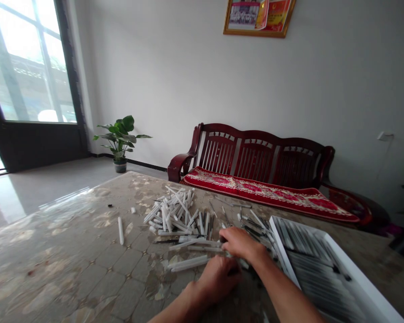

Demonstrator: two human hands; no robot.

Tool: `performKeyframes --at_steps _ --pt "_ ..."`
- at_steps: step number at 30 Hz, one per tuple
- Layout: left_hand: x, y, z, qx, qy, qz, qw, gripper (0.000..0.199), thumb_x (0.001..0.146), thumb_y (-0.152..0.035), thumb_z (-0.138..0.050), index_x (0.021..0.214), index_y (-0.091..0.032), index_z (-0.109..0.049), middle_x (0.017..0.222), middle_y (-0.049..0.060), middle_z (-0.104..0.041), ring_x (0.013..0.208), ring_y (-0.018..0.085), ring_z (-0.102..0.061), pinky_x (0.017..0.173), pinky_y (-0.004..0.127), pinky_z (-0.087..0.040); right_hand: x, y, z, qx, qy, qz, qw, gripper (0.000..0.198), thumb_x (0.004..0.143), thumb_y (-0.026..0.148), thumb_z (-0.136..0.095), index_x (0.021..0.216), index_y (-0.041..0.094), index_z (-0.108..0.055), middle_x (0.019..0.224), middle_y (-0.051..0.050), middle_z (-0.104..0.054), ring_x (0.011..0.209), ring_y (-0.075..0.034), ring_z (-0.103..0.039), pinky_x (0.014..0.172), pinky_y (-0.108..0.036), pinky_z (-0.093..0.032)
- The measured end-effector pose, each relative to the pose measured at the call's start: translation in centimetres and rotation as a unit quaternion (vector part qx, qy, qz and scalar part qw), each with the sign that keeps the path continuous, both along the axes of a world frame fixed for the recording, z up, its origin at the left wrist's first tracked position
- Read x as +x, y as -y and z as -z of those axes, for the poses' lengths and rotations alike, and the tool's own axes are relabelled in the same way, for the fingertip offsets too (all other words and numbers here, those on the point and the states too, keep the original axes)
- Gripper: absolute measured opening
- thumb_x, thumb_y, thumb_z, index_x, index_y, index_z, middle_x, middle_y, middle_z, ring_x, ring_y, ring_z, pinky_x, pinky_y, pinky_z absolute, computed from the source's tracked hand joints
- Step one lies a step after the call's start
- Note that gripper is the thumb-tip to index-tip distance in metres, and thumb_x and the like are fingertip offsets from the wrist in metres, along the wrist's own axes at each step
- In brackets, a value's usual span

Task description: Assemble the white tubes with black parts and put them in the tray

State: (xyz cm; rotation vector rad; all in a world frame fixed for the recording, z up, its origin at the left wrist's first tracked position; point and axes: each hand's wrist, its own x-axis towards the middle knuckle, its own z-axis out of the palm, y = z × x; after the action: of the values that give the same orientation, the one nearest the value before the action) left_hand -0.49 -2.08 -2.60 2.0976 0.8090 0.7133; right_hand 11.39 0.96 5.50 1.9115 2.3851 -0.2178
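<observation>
My left hand [218, 276] is low over the table with its fingers curled in; whatever they hold is hidden. Just beyond it, my right hand [241, 242] reaches in from the right, thumb and fingers closed together. What it grips, if anything, cannot be made out. White pen barrels [188, 263] lie beside my left hand. Farther off is a heap of similar white barrels [170, 213]. Thin dark pen parts [254, 229] are scattered to the right of my right hand. A shallow white box [363, 287] holds rows of blurred, dark and clear pens [309, 255].
One white barrel [120, 230] lies apart on the patterned table [97, 278], near a small black piece [110, 205] and a small white piece [133, 210]. Behind the table are a dark red wooden bench [256, 152] and a potted plant [120, 134].
</observation>
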Motion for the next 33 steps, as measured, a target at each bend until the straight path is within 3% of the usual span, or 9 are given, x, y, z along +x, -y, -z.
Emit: performKeyframes --at_steps 4,7,9,14,20,24,29,33 --pt "0.5 -0.4 0.3 -0.095 0.071 -0.052 0.992 0.013 0.072 -0.014 -0.054 0.065 -0.017 -0.065 0.054 -0.003 -0.057 0.054 0.013 -0.05 0.053 0.023 -0.033 3.1 1.5 0.2 0.047 -0.116 0.033 0.992 0.018 0.082 0.018 -0.054 0.092 0.021 -0.069 0.092 -0.004 -0.074 0.089 -0.018 -0.067 0.073 -0.024 -0.043" --pt "0.7 -0.8 0.6 -0.179 0.125 -0.078 0.973 0.013 0.075 -0.02 -0.052 0.076 -0.018 -0.065 0.052 -0.004 -0.056 0.047 0.013 -0.05 0.049 0.023 -0.036 4.6 2.7 1.3 0.089 -0.229 0.079 0.966 0.014 0.081 0.017 -0.055 0.087 0.019 -0.067 0.086 -0.003 -0.073 0.083 -0.017 -0.066 0.071 -0.024 -0.043" --pt "0.8 -1.1 0.9 -0.212 0.163 -0.096 0.959 0.013 0.076 -0.027 -0.055 0.083 -0.018 -0.063 0.055 -0.004 -0.056 0.045 0.013 -0.051 0.045 0.023 -0.036 4.9 3.4 2.2 0.115 -0.25 0.096 0.957 0.012 0.08 0.016 -0.056 0.087 0.019 -0.066 0.088 -0.004 -0.072 0.085 -0.018 -0.065 0.074 -0.024 -0.043" --pt "0.7 -1.9 1.4 -0.22 0.239 -0.138 0.936 0.031 0.075 -0.046 -0.061 0.09 -0.019 -0.06 0.07 -0.001 -0.062 0.05 0.014 -0.057 0.041 0.022 -0.04 4.1 4.8 4.0 0.164 -0.219 0.068 0.959 0.019 0.084 0.013 -0.051 0.093 0.022 -0.066 0.098 -0.005 -0.068 0.095 -0.019 -0.063 0.083 -0.026 -0.043" --pt "0.4 -2.3 1.0 -0.227 0.277 -0.194 0.913 0.04 0.074 -0.057 -0.061 0.085 -0.019 -0.06 0.06 -0.004 -0.058 0.048 0.014 -0.056 0.04 0.021 -0.039 2.9 5.4 5.3 0.157 -0.21 0.092 0.96 0.024 0.083 0.01 -0.052 0.097 0.023 -0.066 0.101 -0.004 -0.068 0.095 -0.017 -0.063 0.083 -0.024 -0.044" --pt "0.0 -2.0 -0.2 -0.228 0.327 -0.226 0.889 0.038 0.077 -0.058 -0.059 0.081 -0.02 -0.058 0.073 0.001 -0.065 0.059 0.016 -0.064 0.045 0.021 -0.044 2.6 5.1 5.9 0.16 -0.248 0.124 0.947 0.018 0.082 0.012 -0.056 0.088 0.021 -0.069 0.093 -0.004 -0.07 0.089 -0.017 -0.065 0.079 -0.024 -0.046" --pt "-0.1 -1.6 -1.6 -0.287 0.356 -0.243 0.855 0.04 0.075 -0.058 -0.059 0.078 -0.018 -0.057 0.085 0.006 -0.07 0.059 0.016 -0.066 0.046 0.022 -0.046 4.5 4.4 5.8 0.18 -0.308 0.156 0.921 0.018 0.086 0.019 -0.053 0.088 0.021 -0.071 0.09 -0.004 -0.074 0.087 -0.02 -0.068 0.079 -0.027 -0.049" --pt "-0.1 -1.7 -1.6 -0.306 0.367 -0.252 0.841 0.041 0.074 -0.058 -0.061 0.08 -0.019 -0.055 0.078 0.004 -0.069 0.053 0.013 -0.061 0.044 0.021 -0.043 7.6 3.7 4.5 0.17 -0.168 0.247 0.939 0.025 0.09 0.022 -0.047 0.101 0.022 -0.07 0.099 -0.005 -0.075 0.095 -0.019 -0.069 0.08 -0.025 -0.049"
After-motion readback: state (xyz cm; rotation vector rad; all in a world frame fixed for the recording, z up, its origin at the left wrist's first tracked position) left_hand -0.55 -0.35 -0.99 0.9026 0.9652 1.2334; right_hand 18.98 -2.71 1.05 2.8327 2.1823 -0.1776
